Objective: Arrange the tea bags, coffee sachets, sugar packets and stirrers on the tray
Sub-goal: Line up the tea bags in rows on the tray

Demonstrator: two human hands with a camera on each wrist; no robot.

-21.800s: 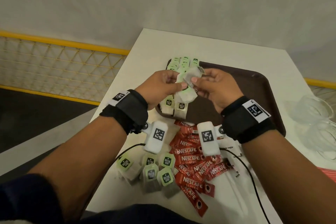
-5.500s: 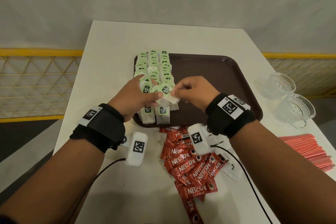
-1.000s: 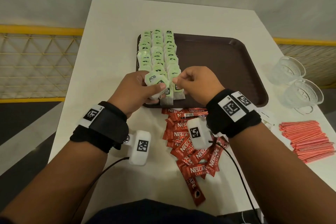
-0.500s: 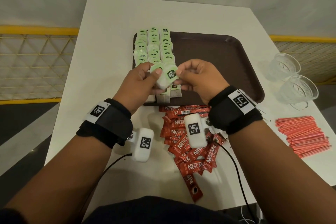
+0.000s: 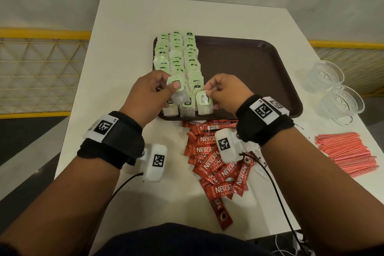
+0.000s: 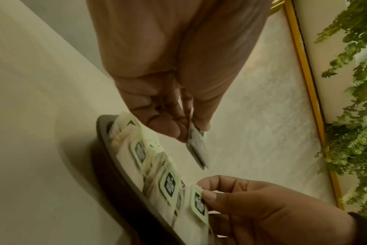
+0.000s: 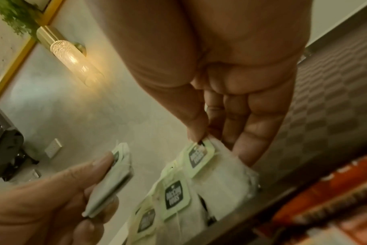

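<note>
Your left hand point(image 5: 152, 91) is pinching one pale green-tagged paper tea bag point(image 5: 178, 91) between thumb and fingers, lifted just above the near end of the rows in the centre of the head view. Your right hand point(image 5: 225, 91) is pinching the tag of the white tea bag at the right end of the front row point(image 5: 204, 103), which is lying on the dark brown plastic tray point(image 5: 249, 68). The held bag is hanging tag-up, its long axis running toward you, almost directly over the front bags, so your left hand is the nearer one for setting it down. The rows are filling the tray's left side. Lower in the frame, the red coffee sachets point(image 5: 216, 158) are lying heaped on the white table point(image 5: 128, 27); at the right edge, the pink stirrers point(image 5: 347, 154) are lying well apart from both hands.
</note>
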